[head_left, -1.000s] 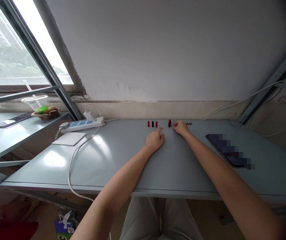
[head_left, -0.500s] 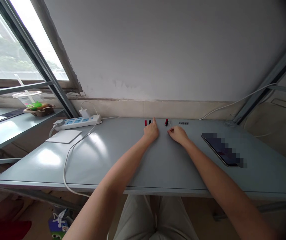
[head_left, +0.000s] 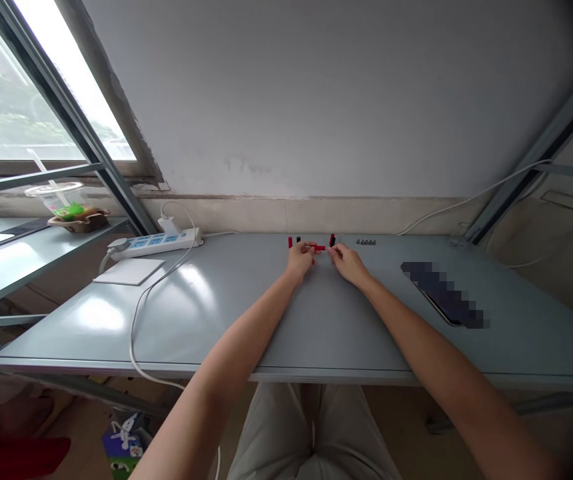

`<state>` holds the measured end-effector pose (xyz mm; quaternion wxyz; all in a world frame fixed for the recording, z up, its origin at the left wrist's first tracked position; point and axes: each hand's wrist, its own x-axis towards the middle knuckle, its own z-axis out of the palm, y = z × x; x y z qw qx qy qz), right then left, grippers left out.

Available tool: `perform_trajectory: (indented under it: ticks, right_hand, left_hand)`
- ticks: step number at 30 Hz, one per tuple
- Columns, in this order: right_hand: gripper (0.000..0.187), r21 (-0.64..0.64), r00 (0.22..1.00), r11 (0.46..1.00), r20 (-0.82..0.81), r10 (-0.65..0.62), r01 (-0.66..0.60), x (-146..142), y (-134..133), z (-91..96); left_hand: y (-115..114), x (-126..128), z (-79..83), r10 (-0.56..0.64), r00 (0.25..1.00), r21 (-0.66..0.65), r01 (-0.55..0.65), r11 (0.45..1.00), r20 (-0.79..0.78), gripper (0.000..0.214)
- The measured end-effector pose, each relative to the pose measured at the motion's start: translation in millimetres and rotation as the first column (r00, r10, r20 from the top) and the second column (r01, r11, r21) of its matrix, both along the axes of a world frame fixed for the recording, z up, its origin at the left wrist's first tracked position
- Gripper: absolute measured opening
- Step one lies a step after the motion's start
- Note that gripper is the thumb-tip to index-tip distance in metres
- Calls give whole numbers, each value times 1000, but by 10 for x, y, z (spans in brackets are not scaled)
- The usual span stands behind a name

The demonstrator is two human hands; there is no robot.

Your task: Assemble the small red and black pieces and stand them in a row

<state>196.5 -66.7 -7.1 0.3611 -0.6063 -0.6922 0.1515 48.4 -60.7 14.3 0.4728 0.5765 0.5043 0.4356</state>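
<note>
My left hand (head_left: 300, 259) is closed on a slim red stick (head_left: 319, 247) that looks like a pen part and points right, lying level. Close to that stick's right end, my right hand (head_left: 350, 265) pinches its fingers together; whether something small is between them I cannot make out. Just behind my left hand stand a short red cylinder (head_left: 290, 242) and a black cylinder (head_left: 299, 239), the latter partly hidden. Beyond my right fingertips a red cylinder (head_left: 331, 238) and a black one (head_left: 333, 243) sit side by side. Several small dark grey pieces (head_left: 366, 243) form a row farther right.
A phone-like dark device (head_left: 446, 293), partly pixelated, lies right on the grey desk (head_left: 326, 333). At left are a power strip (head_left: 166, 241), a white flat square (head_left: 129, 271) and a loose white cable (head_left: 139, 320). A lidded cup (head_left: 66, 200) stands on the neighbouring desk.
My left hand, earlier with its index finger stretched toward the back, now holds the red stick level. My right hand has come slightly left and back, closer to my left hand.
</note>
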Motion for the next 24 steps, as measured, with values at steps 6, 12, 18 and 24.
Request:
perform_trajectory:
  ticks: [6,12,18,24]
  right_hand:
    - [36,34,986,999,-165,38,-32,11,45,-60]
    - [30,-24,973,998,-224,52,-58,31,86,-121]
    - [19,-30,957,993,-272,100,-112,46,101,-137]
    - [23,4,985,996,-146,90,-91,32,37,-93]
  left_hand:
    - [-52,-57,-75,-77,995,20,76,997,58,22]
    - [-83,-38,-95,-47,996,14,46,999,69,22]
    - [-102,-40,-74,-13,998,-7,14,1000,67,22]
    - [-120,-30,-62,-6,998,-4,6,1000,60,21]
